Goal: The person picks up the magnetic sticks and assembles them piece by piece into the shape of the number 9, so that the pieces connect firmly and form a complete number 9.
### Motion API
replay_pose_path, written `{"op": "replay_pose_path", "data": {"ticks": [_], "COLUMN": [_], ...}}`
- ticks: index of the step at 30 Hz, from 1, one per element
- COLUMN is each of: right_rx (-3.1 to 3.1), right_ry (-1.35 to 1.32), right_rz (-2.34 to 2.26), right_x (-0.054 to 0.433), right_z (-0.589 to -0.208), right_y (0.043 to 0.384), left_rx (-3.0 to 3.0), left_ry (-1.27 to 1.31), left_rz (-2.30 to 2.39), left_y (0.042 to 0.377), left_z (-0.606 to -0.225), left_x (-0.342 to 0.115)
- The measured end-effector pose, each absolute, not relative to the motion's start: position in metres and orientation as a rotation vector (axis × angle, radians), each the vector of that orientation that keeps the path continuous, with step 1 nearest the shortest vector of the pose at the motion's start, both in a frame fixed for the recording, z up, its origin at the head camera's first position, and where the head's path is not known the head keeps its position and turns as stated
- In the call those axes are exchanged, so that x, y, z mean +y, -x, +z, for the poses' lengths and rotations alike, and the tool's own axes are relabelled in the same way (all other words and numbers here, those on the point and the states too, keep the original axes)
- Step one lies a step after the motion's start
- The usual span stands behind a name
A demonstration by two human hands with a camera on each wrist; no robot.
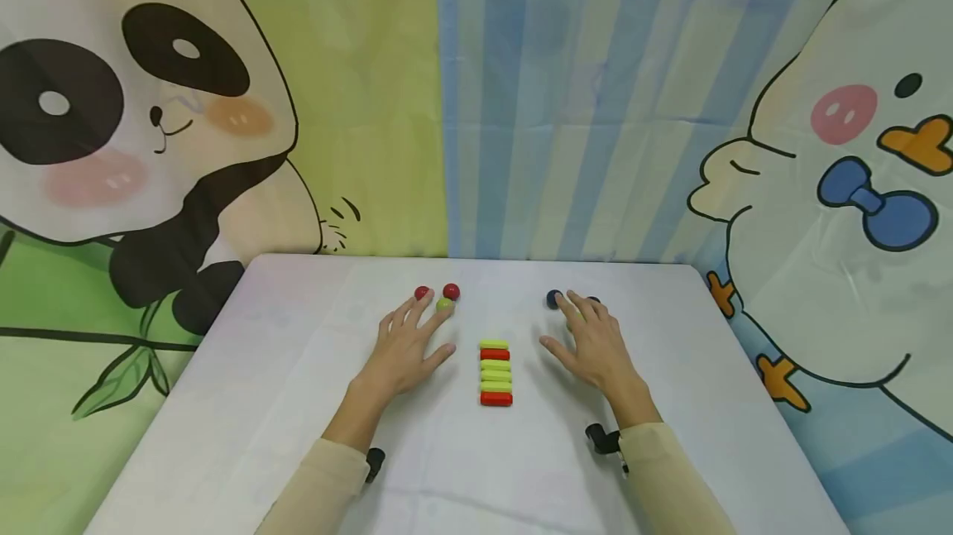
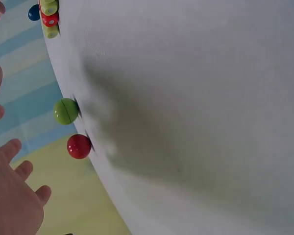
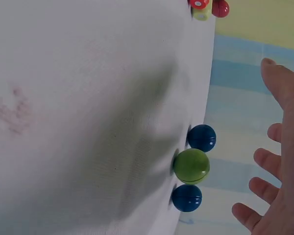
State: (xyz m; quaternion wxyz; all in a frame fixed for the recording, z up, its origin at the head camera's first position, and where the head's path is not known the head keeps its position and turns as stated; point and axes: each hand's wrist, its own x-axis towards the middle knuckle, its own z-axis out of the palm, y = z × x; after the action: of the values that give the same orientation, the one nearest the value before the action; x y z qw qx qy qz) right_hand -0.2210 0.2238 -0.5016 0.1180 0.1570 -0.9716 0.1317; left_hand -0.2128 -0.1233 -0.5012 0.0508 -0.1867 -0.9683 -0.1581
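Note:
My left hand [image 1: 405, 351] hovers over the table's left side, fingers spread, holding nothing. Just past its fingertips lie two red balls [image 1: 451, 292] and a green ball [image 1: 444, 303]; the left wrist view shows the green ball [image 2: 65, 111] beside one red ball [image 2: 79, 146]. On the other side, my right hand [image 1: 598, 346] is also held above the table with loose, spread fingers. It partly covers a blue ball [image 1: 553, 299] and its neighbours. In the right wrist view, a green ball [image 3: 191, 166] sits between two blue balls [image 3: 202, 138], below the palm.
Between the hands, several yellow-green and red sticks [image 1: 495, 375] lie in a column on the white table [image 1: 298, 403]. Behind the table's far edge hangs a cartoon-printed curtain [image 1: 566, 105]. Dark wrist-worn devices [image 1: 603, 439] sit at both cuffs.

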Motion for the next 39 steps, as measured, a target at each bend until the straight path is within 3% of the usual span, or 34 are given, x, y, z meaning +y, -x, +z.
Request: {"op": "replay_pose_path", "data": {"ticks": [19, 26, 39], "right_rx": [-2.797, -2.873, -2.923], "right_ry": [-0.612, -0.722, -0.699], "right_rz": [0.855, 0.98, 1.197], "right_x": [0.203, 0.174, 0.167], "right_z": [-0.514, -0.522, -0.532], "right_y": [0.239, 0.236, 0.247], "left_rx": [-3.088, -3.088, -3.045], "left_ry": [0.717, 0.593, 0.63], "left_rz": [-0.897, -0.951, -1.163], "left_y": [0.235, 0.232, 0.241], "left_z": [-0.517, -0.528, -0.524], "left_x": [-0.076, -0.087, -0.076]}}
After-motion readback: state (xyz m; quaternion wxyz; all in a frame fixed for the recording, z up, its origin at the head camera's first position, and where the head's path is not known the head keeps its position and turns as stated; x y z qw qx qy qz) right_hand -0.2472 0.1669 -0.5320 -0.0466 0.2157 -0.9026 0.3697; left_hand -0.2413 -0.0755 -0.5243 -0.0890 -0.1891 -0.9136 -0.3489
